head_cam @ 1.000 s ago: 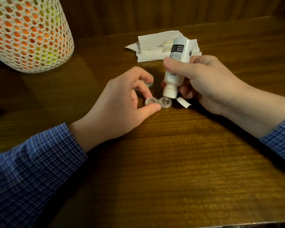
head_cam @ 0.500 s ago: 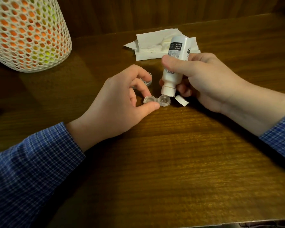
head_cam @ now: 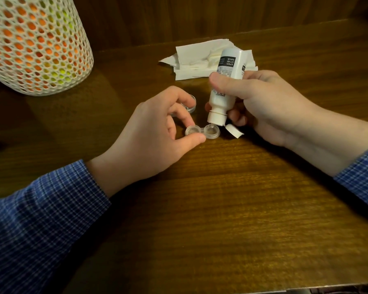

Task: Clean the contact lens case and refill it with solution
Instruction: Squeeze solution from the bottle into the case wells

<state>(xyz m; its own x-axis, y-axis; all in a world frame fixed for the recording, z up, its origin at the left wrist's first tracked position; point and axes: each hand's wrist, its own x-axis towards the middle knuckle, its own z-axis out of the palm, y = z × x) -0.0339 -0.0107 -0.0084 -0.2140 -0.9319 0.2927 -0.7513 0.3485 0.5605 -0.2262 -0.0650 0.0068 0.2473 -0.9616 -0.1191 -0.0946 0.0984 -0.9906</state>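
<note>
Fingers of the left hand (head_cam: pixel 155 132) pinch the contact lens case (head_cam: pixel 202 132) at its left well, thumb on the near rim and a fingertip on the far rim, pinning it to the wooden table (head_cam: pixel 221 209). In this single head view, the right hand (head_cam: pixel 261 107) is wrapped round the solution bottle (head_cam: pixel 223 85), thumb across its front and the other fingers curled behind, holding it upside down with the nozzle just above the right well; its flip cap (head_cam: pixel 234 131) hangs open beside the case.

Several things could go wrong from here. A hard squeeze would likely overfill so shallow a well and send solution over the rim onto the wood. The nozzle sits very close to the case, so a small dip could touch it to the plastic and contaminate the tip. The case is light and held at one end only; a nudge from the bottle or the dangling cap could pivot it and spill whatever is inside. A loose clear lid (head_cam: pixel 191 103) lies behind the left fingers, where a careless move could knock it away.

As for contents, both wells are uncapped; whether either holds liquid cannot be told, as the clear plastic shows only the brown wood through it. How full the opaque white bottle is cannot be seen either. A crumpled tissue (head_cam: pixel 198 60) lies behind the bottle, and a white mesh container (head_cam: pixel 34 45) with orange and green shapes inside stands at far left.
</note>
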